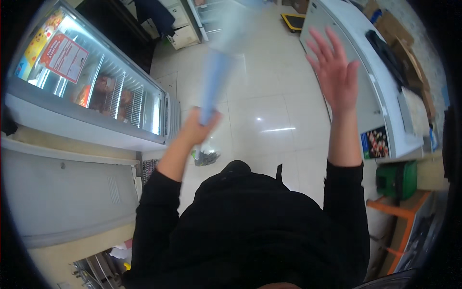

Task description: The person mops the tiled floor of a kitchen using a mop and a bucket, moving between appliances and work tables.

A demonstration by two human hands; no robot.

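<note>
My left hand (198, 126) is closed around the narrow end of what looks like a light-blue plastic bag (214, 79). The bag stretches forward and upward, twisted near my fist and wider and paler at its far end, where motion blurs it. My right hand (335, 77) is raised with its fingers spread and nothing in it. It hovers in front of the side of a white chest-like unit (356, 89), apart from the bag.
A lit glass-fronted fridge (108, 82) with packages on wire shelves stands at left. On the tiled floor (260, 113) lies a clear bag with dark contents (207, 156). A black-and-yellow platform (294, 21) is ahead; a green case (397, 179) sits on an orange-framed shelf (402, 209) at right.
</note>
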